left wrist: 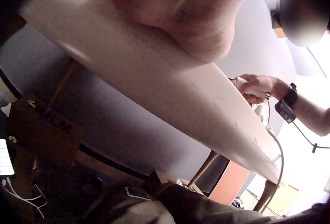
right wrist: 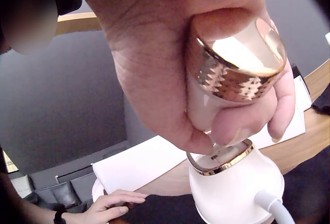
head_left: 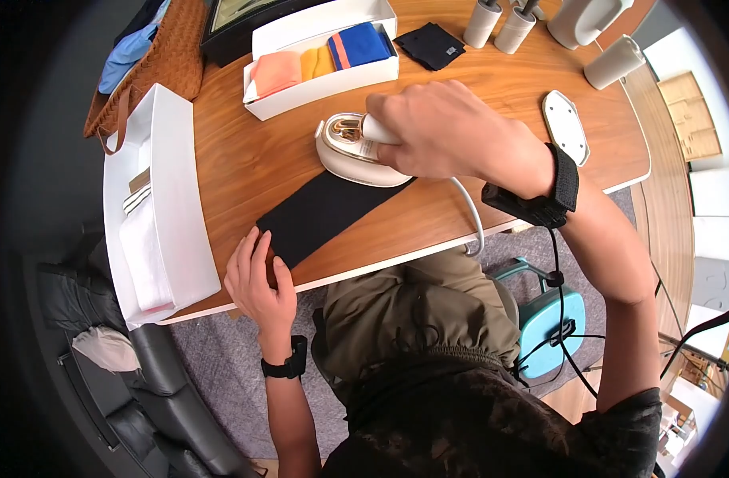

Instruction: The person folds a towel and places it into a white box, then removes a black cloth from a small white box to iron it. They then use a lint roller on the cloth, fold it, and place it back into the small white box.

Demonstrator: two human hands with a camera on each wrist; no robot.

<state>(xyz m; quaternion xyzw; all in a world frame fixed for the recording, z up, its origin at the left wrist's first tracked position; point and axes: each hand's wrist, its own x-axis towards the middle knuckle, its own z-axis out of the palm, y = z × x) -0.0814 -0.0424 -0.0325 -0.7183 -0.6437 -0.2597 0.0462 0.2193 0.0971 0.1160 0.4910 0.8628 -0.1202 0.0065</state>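
A white iron with gold trim (head_left: pixel 363 163) stands on the far end of a flat black cloth (head_left: pixel 320 215) in the head view. My right hand (head_left: pixel 452 131) grips its handle; the right wrist view shows the fingers of that hand (right wrist: pixel 170 69) curled round the iron's handle (right wrist: pixel 203 105). At the cloth's near left corner, my left hand (head_left: pixel 261 283) rests with fingers extended, fingertips at the cloth's edge. In the left wrist view only the heel of the left hand (left wrist: pixel 180 17) shows, over the white table edge; its fingers are hidden there.
A white box with folded coloured cloths (head_left: pixel 320 85) stands at the back. Along the left side is a long white box (head_left: pixel 191 231), beside a woven basket (head_left: pixel 177 60). A folded black cloth (head_left: pixel 430 45), two rollers and a white iron rest (head_left: pixel 566 127) lie behind and right.
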